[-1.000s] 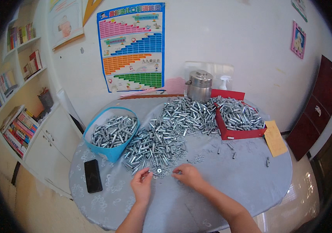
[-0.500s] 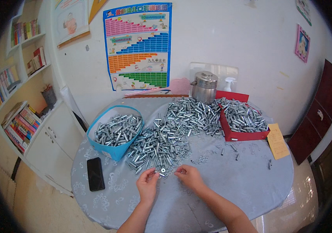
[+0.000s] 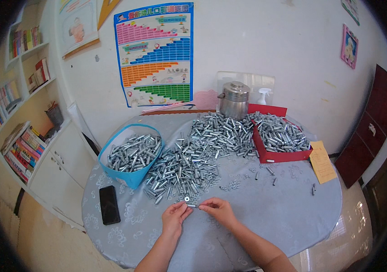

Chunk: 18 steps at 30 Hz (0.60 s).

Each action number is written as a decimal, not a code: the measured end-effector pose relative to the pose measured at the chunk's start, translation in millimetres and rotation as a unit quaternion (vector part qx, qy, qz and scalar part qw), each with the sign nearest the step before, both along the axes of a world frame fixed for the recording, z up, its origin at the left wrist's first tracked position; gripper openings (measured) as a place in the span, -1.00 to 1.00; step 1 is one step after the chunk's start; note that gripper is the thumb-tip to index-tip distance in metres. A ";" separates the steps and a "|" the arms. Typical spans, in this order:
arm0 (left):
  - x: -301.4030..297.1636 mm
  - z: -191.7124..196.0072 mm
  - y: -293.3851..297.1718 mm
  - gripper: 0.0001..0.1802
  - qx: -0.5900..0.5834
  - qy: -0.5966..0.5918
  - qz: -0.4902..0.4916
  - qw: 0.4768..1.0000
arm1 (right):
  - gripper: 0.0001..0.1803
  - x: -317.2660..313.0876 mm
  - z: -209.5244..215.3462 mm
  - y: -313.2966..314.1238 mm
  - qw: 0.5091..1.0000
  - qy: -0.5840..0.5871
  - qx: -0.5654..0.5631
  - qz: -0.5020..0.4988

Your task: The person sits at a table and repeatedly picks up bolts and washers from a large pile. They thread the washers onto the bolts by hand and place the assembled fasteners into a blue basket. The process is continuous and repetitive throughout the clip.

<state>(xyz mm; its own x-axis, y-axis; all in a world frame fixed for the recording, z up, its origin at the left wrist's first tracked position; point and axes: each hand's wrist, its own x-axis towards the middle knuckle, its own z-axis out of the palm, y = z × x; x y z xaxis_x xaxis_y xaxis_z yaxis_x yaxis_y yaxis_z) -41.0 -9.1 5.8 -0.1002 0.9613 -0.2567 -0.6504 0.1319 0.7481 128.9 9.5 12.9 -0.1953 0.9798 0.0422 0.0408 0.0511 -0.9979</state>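
Note:
Between finger and thumb of my left hand (image 3: 173, 218) is a short silver bolt-like cylinder (image 3: 191, 206), lying level and pointing right. My right hand (image 3: 217, 211) is closed in a pinch at the cylinder's right end; whatever tiny piece its fingertips may hold is hidden. Just beyond my fingers lies a flat round washer (image 3: 186, 199). A big pile of similar silver metal cylinders (image 3: 182, 170) spreads over the table behind my hands, with small loose rings (image 3: 230, 185) to its right.
The grey cloth-covered table (image 3: 266, 226) bears a blue-rimmed bin (image 3: 132, 177) and a red box (image 3: 288, 157), both full of metal cylinders. A black phone (image 3: 109, 205) lies left. Behind stand a steel pot (image 3: 234, 102) and a spray bottle (image 3: 264, 96); yellow paper (image 3: 322, 163) lies right.
My hands have come together, the right one moving left to the cylinder's end. The cylinder now sits level between them. The whole view has shifted slightly.

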 end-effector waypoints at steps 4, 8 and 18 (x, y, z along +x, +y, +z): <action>3.1 3.7 -2.4 -0.81 -0.024 0.003 -0.010 1.000 | -0.80 -5.6 9.4 -7.9 0.989 -0.086 0.120 -0.028; -0.5 13.9 -5.1 -0.81 -0.058 0.025 -0.075 0.995 | -0.79 -4.6 18.2 -11.7 0.980 -0.105 0.167 -0.036; -0.1 6.7 -2.6 -0.82 -0.045 0.026 -0.058 0.997 | -0.80 65.5 5.9 23.2 0.955 -0.244 0.088 -0.146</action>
